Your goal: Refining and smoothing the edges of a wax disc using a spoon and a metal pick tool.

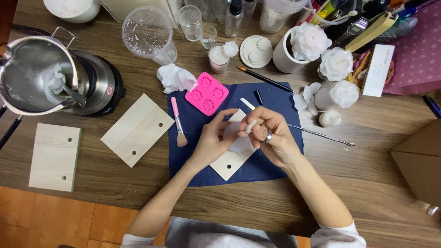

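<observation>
Two wooden boards lie at our left: a small one near the table edge and a larger tilted one beside it, below the steel melting pot on its black-based heater. Further right, a pink-handled brush and a pink flower mould rest on the dark blue cloth. Over the middle of that cloth our left hand curls its fingers around a pale round wax piece, steadying it above a third board. Our right hand, ring on one finger, meets it from the right and pinches a small white strip, which slants up and to the right, its lower end touching the wax piece. Both hands are touching the work, left beneath, right on top. Beyond them lie a thin metal rod and a cluster of white wax roses.
</observation>
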